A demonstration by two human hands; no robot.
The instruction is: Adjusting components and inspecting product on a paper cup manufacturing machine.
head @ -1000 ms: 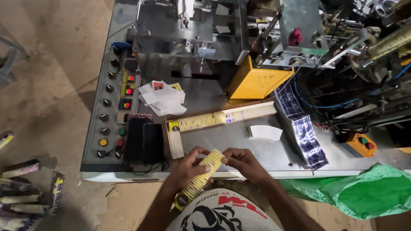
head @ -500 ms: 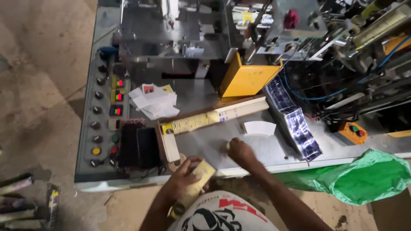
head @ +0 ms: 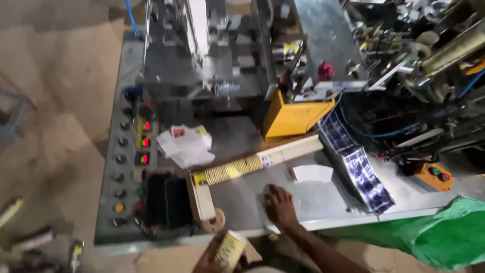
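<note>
Left hand [head: 209, 259] low at the near edge, fingers wrapped around a yellow stack of flat blanks [head: 231, 248], just off the tabletop [head: 323, 202]. Right hand [head: 279, 206] palm down on the bare metal, fingers pressed together, holding nothing. Farther back, a long row of blanks [head: 235, 170] in a wooden guide [head: 202, 199]; to the right, a white sheet [head: 313, 173].

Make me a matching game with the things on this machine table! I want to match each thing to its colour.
Things:
1. box
2. sheet
3. paper
4. strip

Colours:
A. white
B. green
C. dark blue patterned
D. yellow

Pairs: 1-D, 2-B, 3-A, 4-C
</note>
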